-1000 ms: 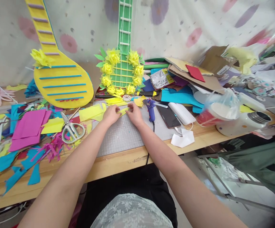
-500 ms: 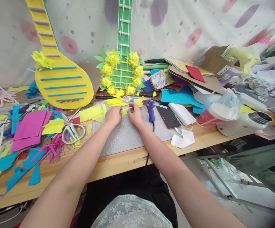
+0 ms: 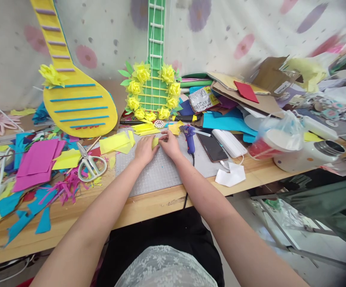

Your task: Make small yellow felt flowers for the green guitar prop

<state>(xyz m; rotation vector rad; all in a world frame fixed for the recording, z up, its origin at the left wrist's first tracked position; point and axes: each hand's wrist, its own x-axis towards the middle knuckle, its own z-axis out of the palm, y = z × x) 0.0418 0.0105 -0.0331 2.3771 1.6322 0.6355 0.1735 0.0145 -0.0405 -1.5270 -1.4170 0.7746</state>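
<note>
1. Head view: a wooden table (image 3: 155, 203) runs across, bearing a grey gridded cutting mat (image 3: 155, 171); a flower-printed sheet (image 3: 101, 24) hangs behind.
2. Over the mat, a small yellow paper piece (image 3: 155, 141) lies between the left hand (image 3: 144, 148) and right hand (image 3: 169, 145). The left fingers lie close together by it; the right fingertips bend towards its near end. Whether either hand grips it, I cannot tell.
3. Right of the hands: a purple glue gun (image 3: 188, 139), phone (image 3: 211, 146) and white power bank (image 3: 229, 142); farther right, a bagged cup (image 3: 276, 139).
4. Left: scissors (image 3: 91, 166) and magenta paper (image 3: 38, 161) among scraps.
5. Behind, a yellow lute shape (image 3: 80, 91) and flower-ringed green guitar shape (image 3: 147, 91) limit space at the back.
</note>
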